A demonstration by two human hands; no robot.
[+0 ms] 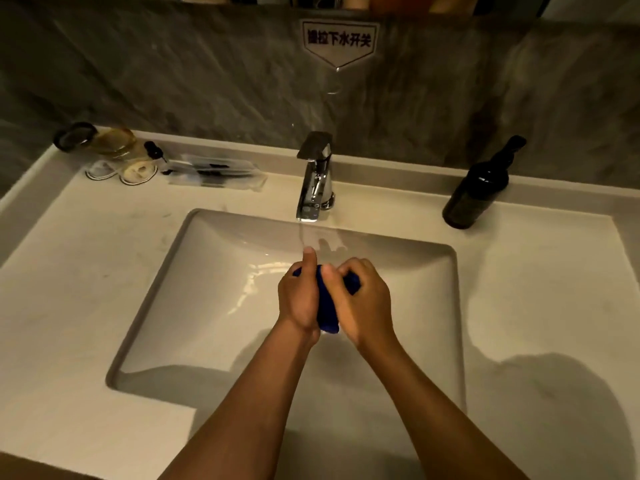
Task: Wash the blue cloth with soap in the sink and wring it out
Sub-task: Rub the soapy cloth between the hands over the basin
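The blue cloth [327,306] is bunched into a tight wad between both my hands, over the middle of the white sink basin [194,306]. My left hand [299,296] grips its left side with the thumb pointing up. My right hand [363,299] is closed around its right side. Only a strip of the cloth shows between the palms and at the fingertips. A thin stream of water falls from the chrome faucet [315,178] just behind my hands. A dark pump bottle [479,188] stands on the counter at the back right.
Glass jars, small round lids and a clear plastic packet [218,171] sit at the back left of the pale counter [69,271]. A grey stone backsplash with a sign [339,41] rises behind the faucet.
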